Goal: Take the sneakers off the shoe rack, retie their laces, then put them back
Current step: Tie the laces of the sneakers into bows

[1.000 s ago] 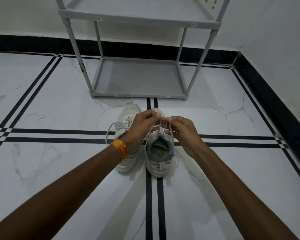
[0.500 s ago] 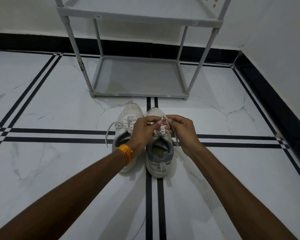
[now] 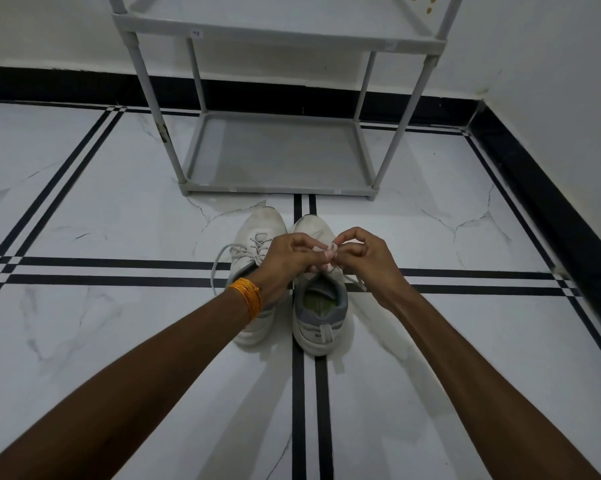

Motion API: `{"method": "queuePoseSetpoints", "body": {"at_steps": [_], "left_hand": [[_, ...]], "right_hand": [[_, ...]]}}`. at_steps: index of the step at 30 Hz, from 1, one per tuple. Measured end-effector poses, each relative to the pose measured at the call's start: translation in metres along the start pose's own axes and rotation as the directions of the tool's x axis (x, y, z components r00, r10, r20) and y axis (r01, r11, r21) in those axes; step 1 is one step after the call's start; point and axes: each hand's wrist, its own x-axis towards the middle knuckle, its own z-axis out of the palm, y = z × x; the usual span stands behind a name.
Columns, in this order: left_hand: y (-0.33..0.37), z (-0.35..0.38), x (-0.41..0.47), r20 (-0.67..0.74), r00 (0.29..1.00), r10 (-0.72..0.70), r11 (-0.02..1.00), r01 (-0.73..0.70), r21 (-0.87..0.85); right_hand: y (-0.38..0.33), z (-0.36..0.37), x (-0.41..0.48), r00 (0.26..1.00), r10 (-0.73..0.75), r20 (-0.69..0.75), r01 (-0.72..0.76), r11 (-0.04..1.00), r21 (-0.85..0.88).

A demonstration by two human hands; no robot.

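Two white sneakers stand side by side on the floor, toes pointing at the grey shoe rack [image 3: 278, 192]. The left sneaker [image 3: 257, 233] has loose laces trailing off to its left. Over the right sneaker [image 3: 321, 317], my left hand [image 3: 288, 258] and my right hand [image 3: 361, 258] meet, both pinching its white lace [image 3: 330, 249] between the fingertips. One end of that lace hangs down the shoe's right side. My hands hide the right shoe's lacing.
The rack's bottom shelf [image 3: 281, 157] and the shelf above [image 3: 278, 15] hold no shoes. A white wall with black skirting [image 3: 548, 202] runs along the right and behind the rack. The floor is white marble with black stripes.
My hands have drawn closer together over the right sneaker, and the lace that was stretched between them is now bunched at my fingertips. The shoes have stayed put.
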Motion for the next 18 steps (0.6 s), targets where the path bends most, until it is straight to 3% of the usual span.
{"method": "queuePoseSetpoints", "body": {"at_steps": [3,6,9,11,14,16,18], "left_hand": [[-0.003,0.002,0.004,-0.095,0.995,0.023,0.999,-0.026,-0.022],[-0.006,0.005,0.007,-0.173,0.980,0.096,0.993,-0.082,0.085],[-0.008,0.006,0.005,-0.194,0.956,0.220,0.941,-0.155,0.302],[-0.006,0.005,0.003,-0.158,0.937,0.310,0.879,-0.220,0.422],[-0.005,0.002,0.002,-0.016,0.897,0.443,0.712,-0.340,0.614],[-0.006,-0.001,0.003,0.107,0.847,0.520,0.513,-0.410,0.754],[-0.006,-0.001,0.003,0.200,0.817,0.541,0.352,-0.436,0.828]], "right_hand": [[0.003,0.001,-0.003,0.996,-0.085,-0.033,0.082,0.993,-0.082],[0.008,0.008,-0.008,0.975,-0.207,-0.077,0.185,0.957,-0.221],[0.010,0.014,-0.010,0.928,-0.370,-0.039,0.309,0.825,-0.474],[0.010,0.018,-0.007,0.920,-0.393,0.000,0.303,0.710,-0.636],[0.013,0.023,-0.001,0.959,-0.276,0.061,0.219,0.588,-0.779],[0.016,0.025,0.001,0.955,-0.273,0.119,0.241,0.476,-0.846],[0.017,0.026,0.001,0.946,-0.293,0.137,0.259,0.435,-0.862]]}}
